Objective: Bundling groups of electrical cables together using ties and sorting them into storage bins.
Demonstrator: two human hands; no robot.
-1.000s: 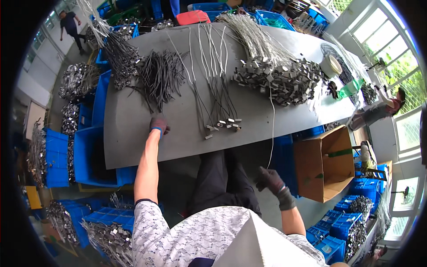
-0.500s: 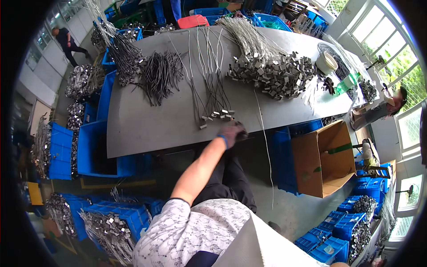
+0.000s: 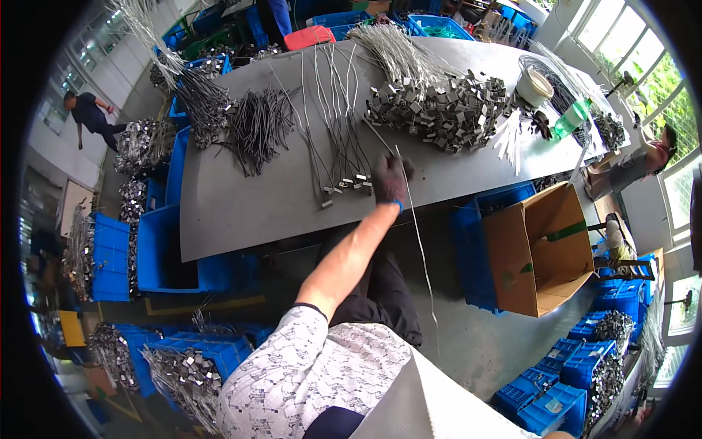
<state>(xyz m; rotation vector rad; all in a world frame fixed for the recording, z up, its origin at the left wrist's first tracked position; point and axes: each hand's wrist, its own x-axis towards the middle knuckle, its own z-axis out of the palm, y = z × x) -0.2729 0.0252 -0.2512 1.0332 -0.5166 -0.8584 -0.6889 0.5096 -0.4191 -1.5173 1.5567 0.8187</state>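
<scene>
My left hand (image 3: 391,180), in a dark glove with a blue cuff, is over the near part of the grey table, fingers curled. A thin white wire (image 3: 417,234) passes between its thumb and fingers and hangs over the table edge toward the floor. A short grey length slants from the hand toward the heap of metal-block cable ends (image 3: 446,110). Left of the hand lies a small row of cables (image 3: 344,135) with metal blocks at their near ends. My right hand does not show; a white sheet-like shape (image 3: 424,406) covers the lower middle.
Black cables (image 3: 262,128) lie at the table's left. A white bowl (image 3: 535,88), green bottle (image 3: 572,117) and white strips (image 3: 508,137) are at the right. An open cardboard box (image 3: 541,249) and blue crates (image 3: 168,249) stand by the table. Two people are farther off.
My left hand has moved up from the table's near edge onto the tabletop, to the white wire. The wire's top end has shifted left. The person at far left has walked leftward.
</scene>
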